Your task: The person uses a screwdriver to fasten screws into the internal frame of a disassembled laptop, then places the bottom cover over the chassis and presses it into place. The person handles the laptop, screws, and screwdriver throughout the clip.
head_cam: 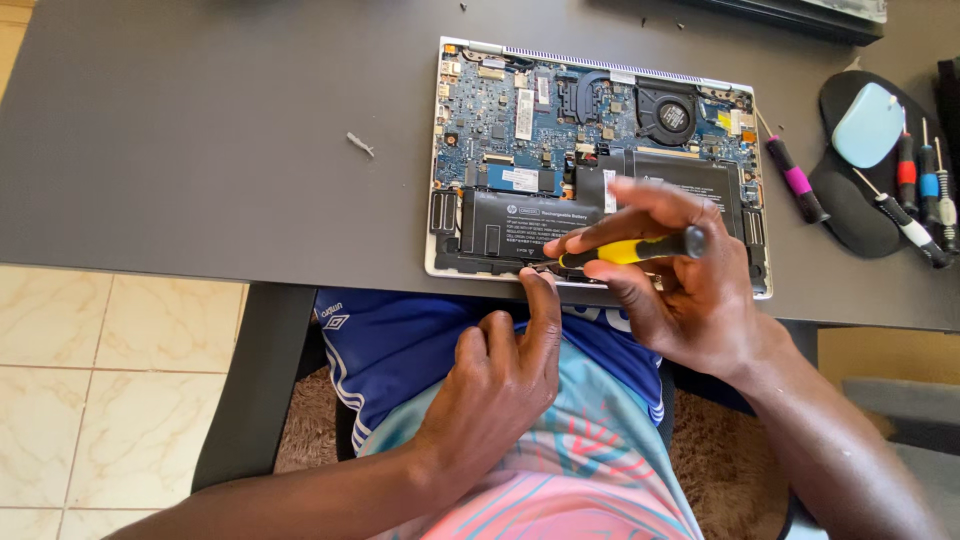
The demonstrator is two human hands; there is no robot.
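Fingers of the right hand (680, 290) are wrapped around a yellow-handled screwdriver (625, 250), thumb under and fingertips over, so that hand is closed on the tool. Its long axis lies nearly level across the picture, black cap end pointing right, working tip pointing left and slightly down toward the front edge of the open laptop (595, 165).

Going from the left: the left hand (500, 385) comes up from the lap, loosely curled and holding nothing, with its index finger stretched out to touch the laptop's near edge just beside the screwdriver tip. That fingertip and the tip meet at almost one spot, below the black battery (525, 222). The tip itself is too small to see clearly.

So the spot being worked lies left of the right hand's grip, along the tool's own line, and the left hand is the nearer one to it.

Further right on the dark table (200, 130) lie more screwdrivers (920, 195) beside a pale blue mouse (868, 124).
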